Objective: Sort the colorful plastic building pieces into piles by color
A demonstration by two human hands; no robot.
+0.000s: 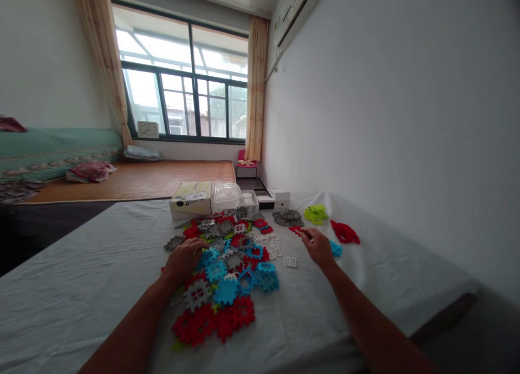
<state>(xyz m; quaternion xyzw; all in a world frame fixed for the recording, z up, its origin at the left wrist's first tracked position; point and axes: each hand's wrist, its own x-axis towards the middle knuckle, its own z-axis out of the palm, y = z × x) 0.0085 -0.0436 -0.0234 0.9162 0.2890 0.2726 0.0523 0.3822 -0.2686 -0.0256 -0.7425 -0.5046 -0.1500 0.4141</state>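
A mixed pile of plastic interlocking building pieces in red, blue, grey, green and white lies on the cloth-covered table. My left hand rests on the pile's left side, fingers stretched over it beside blue pieces; its fingertips are partly hidden. Right of the pile, my right hand pinches a red interlocking piece between thumb and fingers. Close to that hand are a blue piece, a group of red pieces, lime-green pieces and dark grey pieces. Small white window-shaped pieces lie between my hands.
Behind the pile stand a yellow-and-white box, a clear plastic container and small white boxes. The grey table cloth reaches the wall at right. Beyond are a bed and a pink chair.
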